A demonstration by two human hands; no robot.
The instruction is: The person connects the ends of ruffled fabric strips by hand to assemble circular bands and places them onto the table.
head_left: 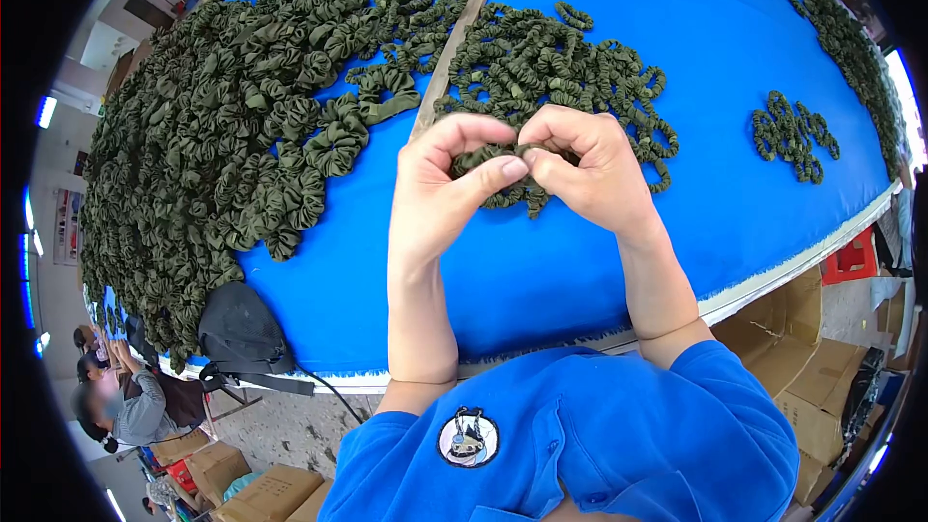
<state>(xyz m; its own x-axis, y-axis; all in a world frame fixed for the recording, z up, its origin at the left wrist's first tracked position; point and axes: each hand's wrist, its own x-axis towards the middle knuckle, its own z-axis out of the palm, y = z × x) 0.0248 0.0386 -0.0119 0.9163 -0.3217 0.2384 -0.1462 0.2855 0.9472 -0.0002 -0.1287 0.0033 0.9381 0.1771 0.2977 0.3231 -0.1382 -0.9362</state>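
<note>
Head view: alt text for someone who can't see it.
Left hand and right hand pinch a dark green scrunchie over a blue-covered table; a large scrunchie heap lies at left, smaller piles ahead and at right.

Scrunchies [193,116]: matt, gathered cloth. Table covering [367,280]: smooth cloth, faint sheen. Boxes [822,387]: matt cardboard.

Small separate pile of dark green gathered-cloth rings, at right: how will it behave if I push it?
The pile would probably spread, because its rings look loosely heaped. They seem soft and light, being narrow, wrinkled cloth. Rolling looks unlikely: most lie flat on the blue cloth.
</note>
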